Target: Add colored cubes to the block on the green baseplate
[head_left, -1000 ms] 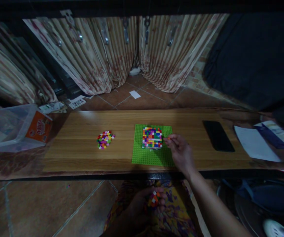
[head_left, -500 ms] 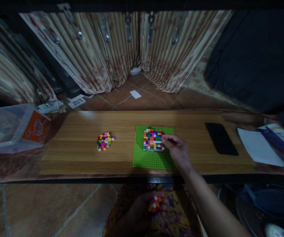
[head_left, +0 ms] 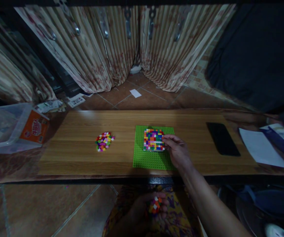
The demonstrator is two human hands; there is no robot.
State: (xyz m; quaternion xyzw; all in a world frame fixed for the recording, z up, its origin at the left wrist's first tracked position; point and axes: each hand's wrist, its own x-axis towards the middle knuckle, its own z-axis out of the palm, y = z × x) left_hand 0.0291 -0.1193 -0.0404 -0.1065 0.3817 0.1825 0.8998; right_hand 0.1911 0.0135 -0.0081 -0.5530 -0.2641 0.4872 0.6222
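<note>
A square block of small multicoloured building bricks (head_left: 153,140) stands on a green studded baseplate (head_left: 149,161). At the block's right edge is my right hand (head_left: 177,149), thumb and forefinger pinched together against it. Whatever sits between those fingertips is too small to make out. Low in front of the table, over my lap, my left hand (head_left: 144,205) is cupped palm up. It holds a handful of loose building bricks (head_left: 156,204) in red, orange, white and other colours. Shadow covers part of that hand.
A pile of loose bricks (head_left: 104,141) lies left of the baseplate on the wooden table (head_left: 78,131). Toward the right end is a black phone-like slab (head_left: 223,139), with white paper (head_left: 261,146) beyond. At far left stands a clear plastic bin (head_left: 9,128) with an orange label.
The view has shifted slightly. My right hand stays at the block's right edge with nearly the same pinch, and my left hand still cups the bricks.
</note>
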